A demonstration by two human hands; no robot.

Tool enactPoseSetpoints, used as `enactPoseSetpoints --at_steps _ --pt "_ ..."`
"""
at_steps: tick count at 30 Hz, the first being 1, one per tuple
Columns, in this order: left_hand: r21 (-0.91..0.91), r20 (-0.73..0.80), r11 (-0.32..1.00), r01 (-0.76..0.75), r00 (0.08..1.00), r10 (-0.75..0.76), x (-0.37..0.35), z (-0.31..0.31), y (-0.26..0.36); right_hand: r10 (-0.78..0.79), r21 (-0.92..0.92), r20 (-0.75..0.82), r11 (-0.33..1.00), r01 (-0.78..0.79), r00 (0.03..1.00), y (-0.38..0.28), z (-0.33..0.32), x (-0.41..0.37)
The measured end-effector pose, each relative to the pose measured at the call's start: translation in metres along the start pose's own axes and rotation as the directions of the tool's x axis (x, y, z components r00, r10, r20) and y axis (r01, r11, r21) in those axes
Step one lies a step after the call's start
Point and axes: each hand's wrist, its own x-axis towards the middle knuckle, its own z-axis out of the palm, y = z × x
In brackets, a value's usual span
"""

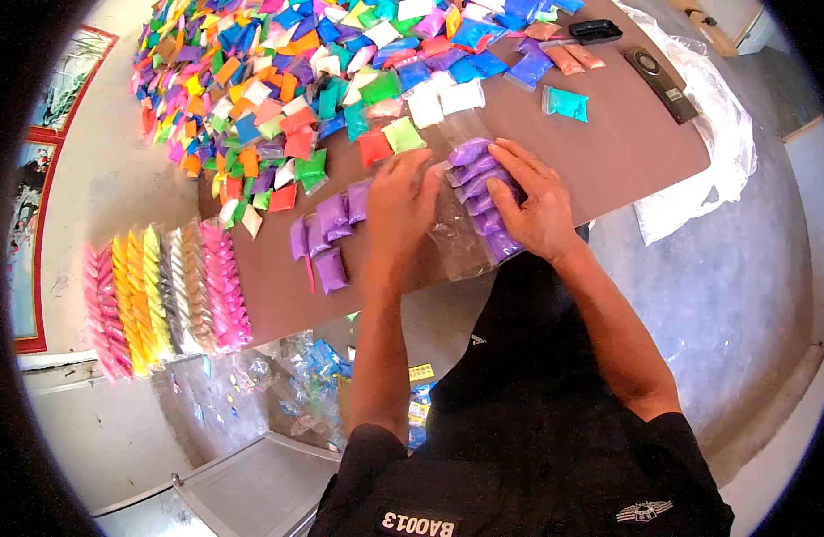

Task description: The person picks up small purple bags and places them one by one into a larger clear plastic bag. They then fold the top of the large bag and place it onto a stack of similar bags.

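A column of purple packets (477, 190) lies overlapping in and along a clear plastic bag (452, 234) near the table's front edge. My right hand (535, 204) rests on the right side of this column, fingers spread and touching the upper packets. Just left of the bag is my left hand (400, 199), blurred, its fingertips partly hidden, so its grip cannot be made out. Several loose purple packets (332, 213) lie left of that hand, and a thin red strip (309, 274) sits beside the lowest one.
A large heap of mixed coloured packets (278, 98) covers the back left of the brown table (627, 161). Bundled coloured strips (166, 295) line its left end. A teal packet (565, 104), a dark box (661, 85) and a black tray (595, 32) lie at the right.
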Motion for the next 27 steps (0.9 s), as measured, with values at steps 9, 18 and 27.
enactPoseSetpoints --at_steps 9,18,27 --pt "0.576 0.068 0.813 0.083 0.986 -0.149 -0.01 -0.061 -0.05 -0.003 0.027 -0.021 1.0 0.003 1.0 0.0 -0.001 0.0" --pt "0.53 0.144 0.847 0.031 0.981 -0.126 -0.008 -0.066 -0.047 -0.005 0.043 -0.039 0.999 0.007 0.999 0.002 -0.002 -0.002" --pt "0.268 0.136 0.962 0.059 0.986 -0.098 -0.007 -0.082 -0.036 -0.004 0.056 -0.044 0.998 0.006 0.999 0.004 0.0 -0.001"
